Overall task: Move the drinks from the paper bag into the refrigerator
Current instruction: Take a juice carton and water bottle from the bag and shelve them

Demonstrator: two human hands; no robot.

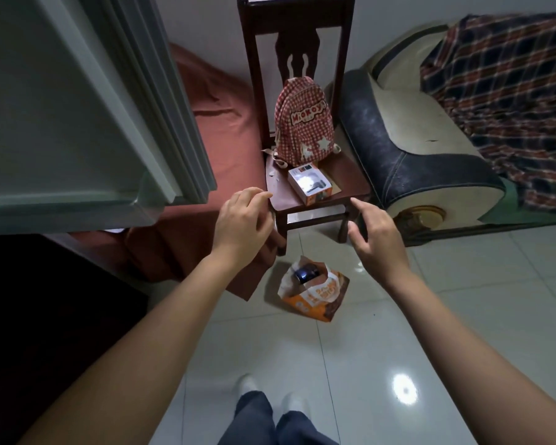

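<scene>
A person is standing and looking down, their dark trousers (270, 422) and pale shoes (247, 382) showing at the bottom edge over a glossy tiled floor (430, 316). Both bare arms are reaching forward. The left hand (241, 216) is hovering with fingers loosely curved, and the right hand (374, 234) is spreading its fingers wider. Each grip is empty and touching nothing. Below and between the hands, a crumpled orange and white paper bag (315, 298) is sitting on the floor, its mouth gaping upward. One dark, rounded drink (306, 273) is showing inside, probably the top of a can or bottle. It is too dim to tell which, and anything deeper in the bag is hidden by the paper. The drink is likely feeling fairly heavy, rigid and perhaps slick, so closing the fingers around its body looks safer than lifting by the thin bag, which is looking soft and liable to tear. Beyond the bag, a dark wooden chair (344, 175) is carrying a red checked backpack (304, 123) and a small box (308, 184). To the left, what looks like a pale refrigerator door (61, 107) is hanging open, but the shelves inside are cut off from view. A reddish cloth (219, 123) is draping something beside it, and a sofa (414, 162) with a plaid blanket (511, 91) is lying to the right.
</scene>
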